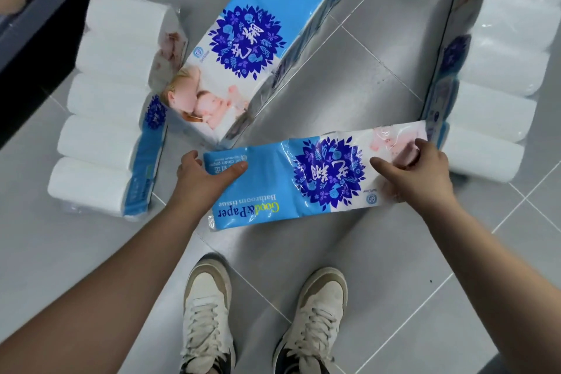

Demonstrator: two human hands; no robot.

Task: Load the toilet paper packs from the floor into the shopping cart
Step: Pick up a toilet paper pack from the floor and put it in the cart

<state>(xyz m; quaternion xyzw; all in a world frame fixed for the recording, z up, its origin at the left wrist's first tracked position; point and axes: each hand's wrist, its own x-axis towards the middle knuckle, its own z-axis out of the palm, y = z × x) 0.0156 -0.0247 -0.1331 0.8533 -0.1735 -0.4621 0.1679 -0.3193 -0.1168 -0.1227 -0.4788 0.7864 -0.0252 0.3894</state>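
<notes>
Both hands [312, 173] (gripping) on pack [303, 182]

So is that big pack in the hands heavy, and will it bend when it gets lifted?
Probably light for its size: the held pack is just paper rolls in thin film. It may sag a little, so the left hand and right hand grip opposite ends. The shiny wrap looks slippery.

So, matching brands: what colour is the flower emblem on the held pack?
Dark blue-purple on the pack, head view.
</notes>
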